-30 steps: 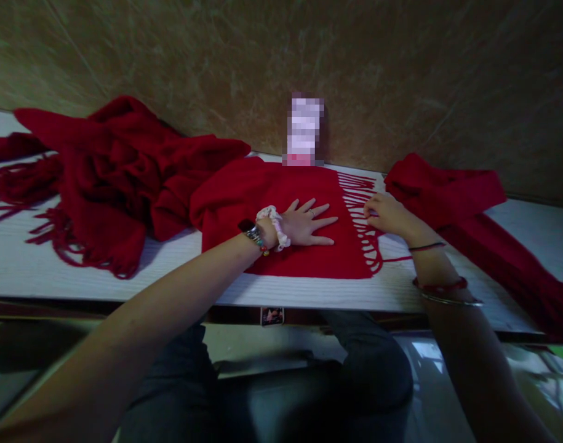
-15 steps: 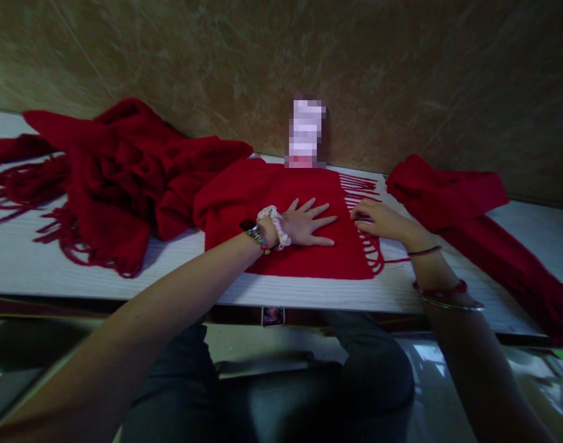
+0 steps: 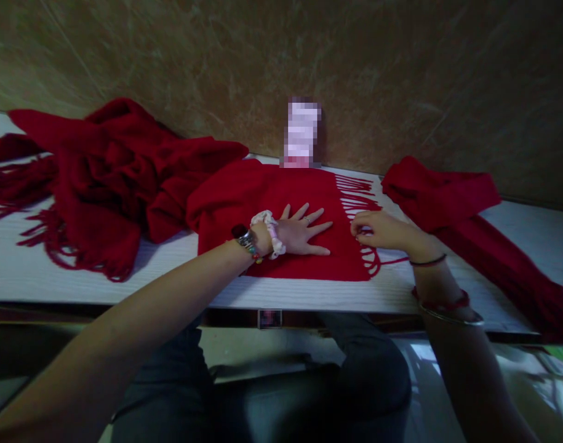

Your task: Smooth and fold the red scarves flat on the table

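A red scarf (image 3: 263, 197) lies folded flat on the white table (image 3: 309, 292) in front of me, its fringe (image 3: 362, 203) at the right end. My left hand (image 3: 302, 231) rests flat on the scarf with fingers spread, pressing it down. My right hand (image 3: 378, 229) sits at the fringe with fingers curled in a pinch on the strands.
A heap of crumpled red scarves (image 3: 101, 172) with loose fringe covers the table's left part. Another folded red scarf (image 3: 461, 209) stretches along the right side toward the edge. A brown wall (image 3: 401, 74) rises right behind the table. My knees show below the front edge.
My right hand has slid left and nearer along the fringe, its fingers now curled on the strands. The left hand stays flat on the scarf.
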`<state>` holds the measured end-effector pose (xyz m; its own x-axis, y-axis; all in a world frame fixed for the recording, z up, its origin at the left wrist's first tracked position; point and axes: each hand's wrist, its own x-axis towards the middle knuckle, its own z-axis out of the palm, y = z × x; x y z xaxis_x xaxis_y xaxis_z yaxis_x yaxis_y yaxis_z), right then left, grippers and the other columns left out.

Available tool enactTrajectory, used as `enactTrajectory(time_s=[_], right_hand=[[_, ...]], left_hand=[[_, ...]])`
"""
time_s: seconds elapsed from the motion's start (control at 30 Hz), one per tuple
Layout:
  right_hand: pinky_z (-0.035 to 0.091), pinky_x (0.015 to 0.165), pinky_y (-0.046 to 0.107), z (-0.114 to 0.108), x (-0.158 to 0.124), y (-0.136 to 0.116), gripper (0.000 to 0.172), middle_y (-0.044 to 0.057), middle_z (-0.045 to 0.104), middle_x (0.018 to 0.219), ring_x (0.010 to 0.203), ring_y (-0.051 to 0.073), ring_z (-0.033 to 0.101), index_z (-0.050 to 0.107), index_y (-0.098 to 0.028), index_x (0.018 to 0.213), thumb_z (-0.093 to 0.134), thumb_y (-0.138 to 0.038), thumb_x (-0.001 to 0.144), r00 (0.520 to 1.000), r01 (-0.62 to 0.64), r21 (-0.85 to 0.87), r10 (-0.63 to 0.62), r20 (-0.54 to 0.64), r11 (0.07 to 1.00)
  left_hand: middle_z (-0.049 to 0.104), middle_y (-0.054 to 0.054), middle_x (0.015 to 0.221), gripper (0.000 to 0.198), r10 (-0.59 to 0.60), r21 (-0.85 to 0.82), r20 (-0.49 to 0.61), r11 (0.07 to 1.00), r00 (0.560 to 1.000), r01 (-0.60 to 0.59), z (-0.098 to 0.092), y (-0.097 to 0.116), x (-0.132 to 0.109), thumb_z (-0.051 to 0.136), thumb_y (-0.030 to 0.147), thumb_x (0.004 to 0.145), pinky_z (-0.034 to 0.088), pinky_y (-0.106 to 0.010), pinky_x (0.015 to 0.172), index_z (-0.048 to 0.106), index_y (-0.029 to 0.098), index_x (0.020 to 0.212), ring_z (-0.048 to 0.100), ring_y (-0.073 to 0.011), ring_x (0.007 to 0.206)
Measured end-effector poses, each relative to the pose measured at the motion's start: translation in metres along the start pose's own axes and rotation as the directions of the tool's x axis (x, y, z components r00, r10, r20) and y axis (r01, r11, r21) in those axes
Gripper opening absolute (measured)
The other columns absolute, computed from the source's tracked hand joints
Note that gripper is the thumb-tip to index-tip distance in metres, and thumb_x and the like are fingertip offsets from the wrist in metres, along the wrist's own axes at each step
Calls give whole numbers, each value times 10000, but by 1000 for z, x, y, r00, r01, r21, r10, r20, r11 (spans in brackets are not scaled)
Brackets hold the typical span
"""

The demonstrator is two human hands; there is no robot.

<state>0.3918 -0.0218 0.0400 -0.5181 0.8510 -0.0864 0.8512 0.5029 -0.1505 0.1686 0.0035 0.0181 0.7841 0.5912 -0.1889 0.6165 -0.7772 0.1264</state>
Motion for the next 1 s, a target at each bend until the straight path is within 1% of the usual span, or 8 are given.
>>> enactTrajectory(time_s=[0.17, 0.23, 0.37, 0.47, 0.6, 0.7, 0.8, 1.0], right_hand=[[399, 536, 250, 0, -16, 23, 115, 5, 604, 589, 573, 153, 545, 577, -196, 580, 488, -149, 637, 953, -282, -85, 289, 86, 956], [415, 560, 257, -3, -24, 31, 123, 12, 622, 620, 603, 164, 567, 588, -195, 593, 485, -144, 637, 942, -325, -78, 330, 60, 942], [435, 732, 283, -3, -23, 17, 144, 51, 654, 823, 793, 183, 583, 611, -184, 728, 470, -176, 700, 976, -115, 19, 116, -185, 993], [426, 716, 268, 3, -15, -5, 142, 50, 637, 804, 762, 165, 567, 598, -180, 729, 456, -177, 722, 988, 45, 51, -36, -150, 998], [407, 632, 254, 11, -23, -6, 124, 45, 616, 725, 673, 156, 538, 583, -174, 677, 463, -146, 694, 1000, -12, -77, 12, -1, 997], [419, 652, 264, 10, -45, 15, 144, 52, 628, 730, 691, 168, 555, 596, -175, 674, 460, -128, 687, 989, -148, -179, 149, -11, 973], [444, 712, 302, 6, -66, 27, 155, 79, 639, 778, 750, 198, 579, 608, -168, 683, 458, -139, 710, 978, -206, -219, 196, -67, 954], [433, 833, 332, 12, -60, -8, 184, 82, 629, 906, 910, 205, 560, 611, -177, 822, 443, -156, 749, 966, -6, -117, -24, -257, 993]], left_hand=[[37, -42, 1495, 787, -20, -5, 34, 1000, 999, 20, 6, -3, 4, 294, 728, 758, 64, -643, 1000, 155, 315, 1413, -11, -375, 1342], [41, -38, 1495, 794, -12, -10, 29, 1000, 1000, 12, 6, -3, 5, 292, 734, 752, 62, -646, 999, 152, 317, 1413, -10, -378, 1341], [56, -46, 1494, 781, -16, 6, 21, 1000, 1000, 15, 4, -2, 4, 294, 716, 766, 74, -631, 1008, 163, 300, 1414, 5, -371, 1344], [66, -54, 1494, 770, -9, 18, 18, 1000, 1000, 9, 4, -2, 3, 291, 705, 776, 82, -625, 1011, 167, 293, 1414, 10, -363, 1345], [51, -46, 1496, 777, 14, 12, 17, 1000, 1000, -14, 5, -5, 5, 291, 720, 766, 68, -630, 1010, 148, 315, 1414, -1, -361, 1346], [52, -43, 1496, 774, 2, 4, 22, 1000, 1000, -2, 6, -5, 6, 288, 722, 767, 72, -634, 1007, 147, 320, 1413, -5, -361, 1346], [64, -57, 1495, 759, 5, 4, 7, 1000, 1000, -5, 6, -5, 6, 289, 707, 781, 77, -635, 1004, 169, 304, 1412, 4, -365, 1345], [56, -42, 1495, 678, 171, 62, -111, 984, 979, -165, 10, -4, 8, 324, 624, 827, 44, -597, 1030, 172, 311, 1409, 13, -317, 1356]])
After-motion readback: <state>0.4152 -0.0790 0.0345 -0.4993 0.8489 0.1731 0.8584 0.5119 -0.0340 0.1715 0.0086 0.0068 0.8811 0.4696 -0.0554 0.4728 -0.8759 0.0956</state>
